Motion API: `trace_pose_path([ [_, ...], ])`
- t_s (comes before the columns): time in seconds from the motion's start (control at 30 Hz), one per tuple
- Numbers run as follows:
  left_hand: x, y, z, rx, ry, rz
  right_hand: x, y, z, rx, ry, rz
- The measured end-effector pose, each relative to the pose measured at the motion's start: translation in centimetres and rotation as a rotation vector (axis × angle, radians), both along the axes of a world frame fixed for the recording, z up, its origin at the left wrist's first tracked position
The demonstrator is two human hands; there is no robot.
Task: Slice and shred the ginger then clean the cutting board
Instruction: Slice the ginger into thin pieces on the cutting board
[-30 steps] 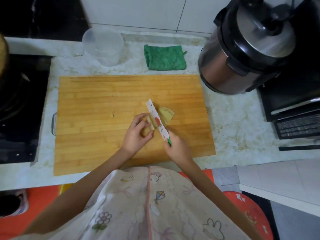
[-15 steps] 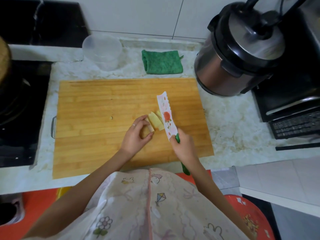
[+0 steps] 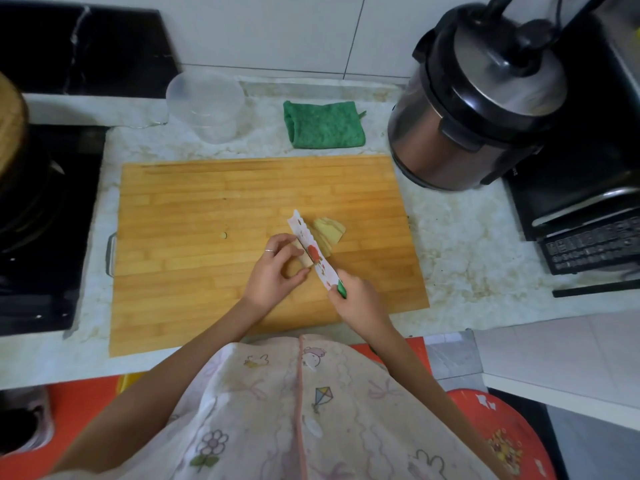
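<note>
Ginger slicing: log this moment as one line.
stage: slicing | left hand: holds ginger on cutting board | right hand: grips knife, blade against ginger | slices: beside blade

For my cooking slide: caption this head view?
Left hand steadies the ginger on the cutting board while the right hand cuts it with a patterned knife.

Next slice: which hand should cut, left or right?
Right. The right hand grips the knife, whose blade sits against the ginger on the board. The left hand pinches the ginger to steady it, so it is not free.
</note>
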State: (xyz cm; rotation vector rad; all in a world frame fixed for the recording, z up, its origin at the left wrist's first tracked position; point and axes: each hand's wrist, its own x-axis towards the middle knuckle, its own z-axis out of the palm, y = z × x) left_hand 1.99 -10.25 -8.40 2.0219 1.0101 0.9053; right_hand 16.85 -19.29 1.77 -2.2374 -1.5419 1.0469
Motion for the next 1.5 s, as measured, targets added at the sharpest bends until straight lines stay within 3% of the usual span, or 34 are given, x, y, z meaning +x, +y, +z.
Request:
trace_pose_path([
  [0.3,-0.1,-0.1,-0.2,-0.031,-0.017,-0.012,-0.2,-0.4,1.1,0.099,-0.154,0.087],
  [0.6,-0.1,-0.2,0.1,-0.046,-0.011,0.023,-1.0,-0.7,2.5,0.036,-0.294,0.184],
  [1.5,0.0,-0.3,0.7,-0.035,-0.03,0.052,-2.1,-1.2,3.7,-0.013,-0.245,0.142],
])
